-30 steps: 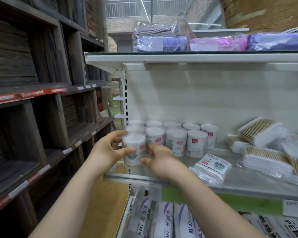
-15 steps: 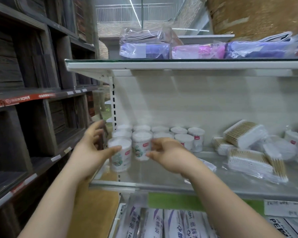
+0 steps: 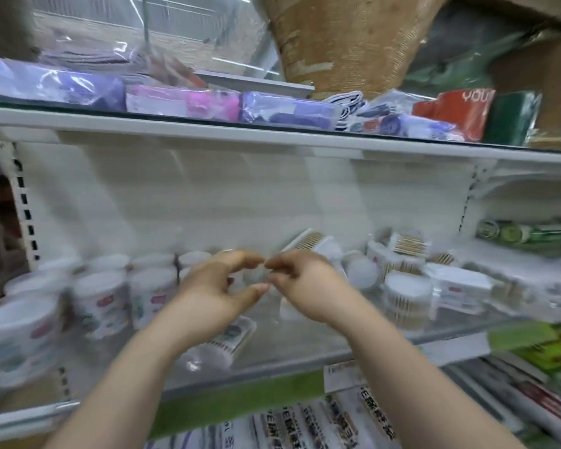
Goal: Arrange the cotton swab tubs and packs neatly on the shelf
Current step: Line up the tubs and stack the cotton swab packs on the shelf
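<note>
Nearest, below the hands, long printed packs (image 3: 305, 426) lie on the lower tier under a green price strip (image 3: 240, 403). Two bare forearms rise from the bottom edge to the glass shelf (image 3: 292, 348). The left hand (image 3: 214, 296) is held above the shelf with thumb and fingers curved in a wide C; nothing is seen in it. The right hand (image 3: 305, 283) is level with it, fingers curled inward, tips almost meeting those of the left; motion blur prevents telling whether it pinches anything. A flat cotton swab pack (image 3: 230, 338) lies on the glass under the left wrist, near the front edge. The cotton swab tubs (image 3: 149, 296) stand upright in rows on the left part of the shelf, the nearest tub (image 3: 17, 332) at the far left front. To the right of the hands the stock is disordered: a round clear tub (image 3: 405, 299) stands among loose rectangular swab packs (image 3: 405, 251), and one pack (image 3: 314, 244) is tilted just behind the right hand. Green-labelled goods (image 3: 525, 233) occupy the next bay to the right. Behind all stands the white back panel (image 3: 208, 196). The upper shelf (image 3: 208, 132) carries plastic-wrapped cloth packs (image 3: 289, 110) in purple and pink, side by side.
</note>
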The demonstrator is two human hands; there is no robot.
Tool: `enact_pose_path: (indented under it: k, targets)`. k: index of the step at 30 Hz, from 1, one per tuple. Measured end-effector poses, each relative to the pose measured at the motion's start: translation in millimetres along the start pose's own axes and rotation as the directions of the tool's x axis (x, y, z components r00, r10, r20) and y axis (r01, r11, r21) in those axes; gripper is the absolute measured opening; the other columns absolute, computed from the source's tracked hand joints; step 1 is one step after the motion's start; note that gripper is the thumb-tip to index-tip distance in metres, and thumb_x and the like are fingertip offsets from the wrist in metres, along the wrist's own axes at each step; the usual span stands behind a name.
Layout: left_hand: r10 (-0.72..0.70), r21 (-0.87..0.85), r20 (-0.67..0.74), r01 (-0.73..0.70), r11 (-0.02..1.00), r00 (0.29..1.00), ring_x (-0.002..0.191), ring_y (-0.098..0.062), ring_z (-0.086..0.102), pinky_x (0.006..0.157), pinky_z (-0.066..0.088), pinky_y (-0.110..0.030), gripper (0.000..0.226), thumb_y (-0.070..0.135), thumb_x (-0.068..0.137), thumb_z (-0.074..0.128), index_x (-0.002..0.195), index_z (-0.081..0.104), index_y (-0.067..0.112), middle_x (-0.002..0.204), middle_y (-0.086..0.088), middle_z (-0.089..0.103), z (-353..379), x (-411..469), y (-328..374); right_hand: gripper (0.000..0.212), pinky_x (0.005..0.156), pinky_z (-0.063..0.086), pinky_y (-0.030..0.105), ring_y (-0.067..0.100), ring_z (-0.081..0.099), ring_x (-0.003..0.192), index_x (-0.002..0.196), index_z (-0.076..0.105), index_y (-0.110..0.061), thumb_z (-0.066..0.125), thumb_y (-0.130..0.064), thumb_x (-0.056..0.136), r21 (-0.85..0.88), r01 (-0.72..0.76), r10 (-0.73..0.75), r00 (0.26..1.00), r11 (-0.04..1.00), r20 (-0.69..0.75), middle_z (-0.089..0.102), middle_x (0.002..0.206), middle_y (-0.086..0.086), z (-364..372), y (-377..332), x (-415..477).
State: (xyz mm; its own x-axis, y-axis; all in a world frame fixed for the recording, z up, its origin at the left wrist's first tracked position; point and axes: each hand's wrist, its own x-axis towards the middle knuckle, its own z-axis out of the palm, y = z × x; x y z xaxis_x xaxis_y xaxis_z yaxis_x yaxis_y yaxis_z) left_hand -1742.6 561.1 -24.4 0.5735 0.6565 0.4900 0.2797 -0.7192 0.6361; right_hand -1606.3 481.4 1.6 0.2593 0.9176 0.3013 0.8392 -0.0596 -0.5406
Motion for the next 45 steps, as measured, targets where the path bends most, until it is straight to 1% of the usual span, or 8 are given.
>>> enact_pose_path:
  k: [4,7,12,17,29,36,41,45]
  targets:
    - [0.011,0.065,0.092,-0.017,0.998,0.996,0.107,0.003,0.053,0.087,0.043,-0.012,0.026,0.033,0.083,0.068,0.104,0.057,0.044,0.113,0.021,0.059,18.8,7.2,6.0,0.026,0.084,0.047,0.023,0.015,0.066,0.093,0.113,0.066,-0.017,0.063,-0.021,0.087,-0.093,-0.042,0.027,0.988,0.995,-0.15,0.072,0.101,0.001,-70.1,39.7,-10.6]
    - [0.011,0.079,0.103,-0.019,0.997,0.995,0.097,0.014,0.05,0.077,0.035,-0.001,0.022,0.035,0.084,0.066,0.094,0.054,0.05,0.102,0.034,0.053,24.7,8.3,10.8,0.052,0.091,0.05,0.031,0.013,0.065,0.096,0.123,0.058,-0.021,0.075,-0.034,0.075,-0.128,-0.181,0.164,0.977,0.975,-0.133,0.067,0.113,-0.003,-118.5,73.7,-23.8]
    - [-0.029,0.082,0.124,0.019,0.996,0.992,0.108,0.001,0.052,0.093,0.045,-0.024,0.022,0.043,0.08,0.067,0.094,0.054,0.054,0.118,0.025,0.055,41.2,10.9,19.3,0.092,0.105,0.039,0.037,0.017,0.048,0.125,0.142,0.032,-0.036,0.08,-0.046,0.064,-0.418,-0.257,0.33,0.937,0.871,0.113,0.045,0.143,-0.007,-124.4,110.3,-37.4]
    - [-0.076,0.078,0.142,0.065,0.995,0.987,0.109,-0.001,0.052,0.097,0.047,-0.036,0.029,0.052,0.078,0.065,0.106,0.058,0.052,0.125,0.026,0.053,48.9,8.7,17.9,0.086,0.094,0.049,0.036,0.019,0.055,0.109,0.143,0.027,-0.041,0.075,-0.033,0.072,-0.438,-0.246,0.34,0.928,0.864,0.149,0.05,0.138,0.0,-106.4,127.0,-28.9]
    - [-0.077,-0.034,0.154,0.083,0.996,0.985,0.114,0.001,0.05,0.101,0.045,-0.031,0.048,0.04,0.081,0.067,0.126,0.049,0.042,0.124,0.023,0.054,55.4,-0.1,18.2,0.071,0.08,0.048,0.03,0.019,0.056,0.096,0.132,0.049,-0.027,0.079,-0.031,0.068,-0.134,-0.272,0.265,0.962,0.953,-0.066,0.054,0.115,0.0,-98.3,115.1,-15.8]
    - [-0.081,-0.358,0.123,0.12,0.926,0.989,0.108,0.0,0.057,0.093,0.052,-0.029,0.062,0.04,0.069,0.078,0.12,0.043,0.049,0.122,0.018,0.055,60.2,-3.3,30.1,0.07,0.086,0.051,0.042,0.026,0.057,0.101,0.115,0.044,-0.029,0.073,-0.061,0.059,0.081,-0.177,0.193,0.933,0.981,-0.304,0.053,0.116,0.009,-80.7,67.2,2.6]
    - [-0.01,-0.34,-0.019,0.003,0.94,1.0,0.107,0.007,0.051,0.095,0.049,-0.026,0.061,0.033,0.076,0.074,0.115,0.038,0.064,0.124,0.022,0.045,50.3,-3.2,33.6,0.067,0.073,0.051,0.033,0.023,0.062,0.087,0.113,0.043,-0.025,0.068,-0.065,0.065,0.155,-0.18,0.215,0.945,0.971,-0.247,0.05,0.118,0.01,-49.3,32.6,15.5]
    - [-0.027,-0.225,-0.093,0.005,0.974,0.995,0.108,0.003,0.05,0.098,0.046,-0.024,0.064,0.034,0.076,0.074,0.118,0.035,0.063,0.12,0.02,0.038,43.7,-12.5,22.9,0.075,0.085,0.053,0.045,0.027,0.063,0.093,0.105,0.042,-0.021,0.067,-0.073,0.057,0.241,-0.191,0.236,0.956,0.952,-0.176,0.054,0.11,0.008,-26.9,18.6,19.1]
